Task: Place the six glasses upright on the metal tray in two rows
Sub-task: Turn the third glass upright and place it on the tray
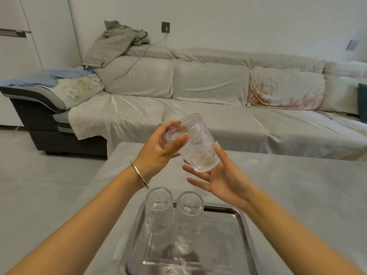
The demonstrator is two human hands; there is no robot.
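Nearest us, the metal tray [228,255] lies on the grey tabletop [297,195], and two glasses stand upright side by side at its far left edge: the left glass [158,211] and the right glass [189,213]. Above and beyond them we hold a third, ribbed glass [195,143] tilted in the air, rim toward the left. Our left hand [158,149] grips it at the rim, fingers [176,144] curled around; our right hand [224,179] supports its base with spread fingers. Farther back stands a covered sofa [208,92].
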